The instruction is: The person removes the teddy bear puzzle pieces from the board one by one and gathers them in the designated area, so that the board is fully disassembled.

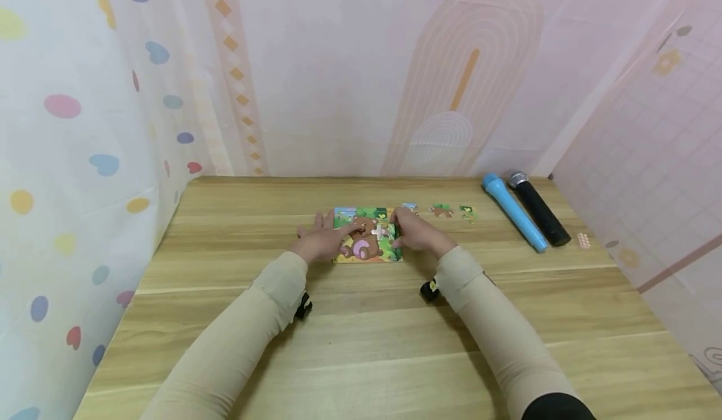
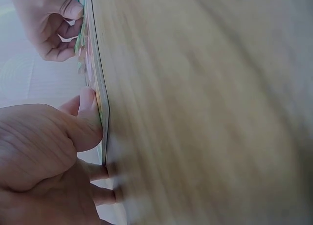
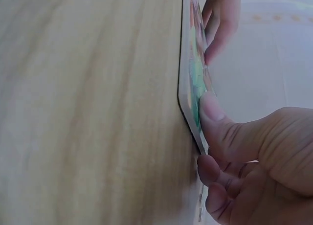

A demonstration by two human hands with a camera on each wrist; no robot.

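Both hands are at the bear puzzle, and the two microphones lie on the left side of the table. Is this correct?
The side is wrong: the head view shows the blue microphone and black microphone on the right. The left hand and right hand are indeed at the bear puzzle.

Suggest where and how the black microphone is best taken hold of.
Probably mid-handle, from above and the right: the black microphone lies on the table, its long, straight handle exposed, with the blue microphone close along its left side.
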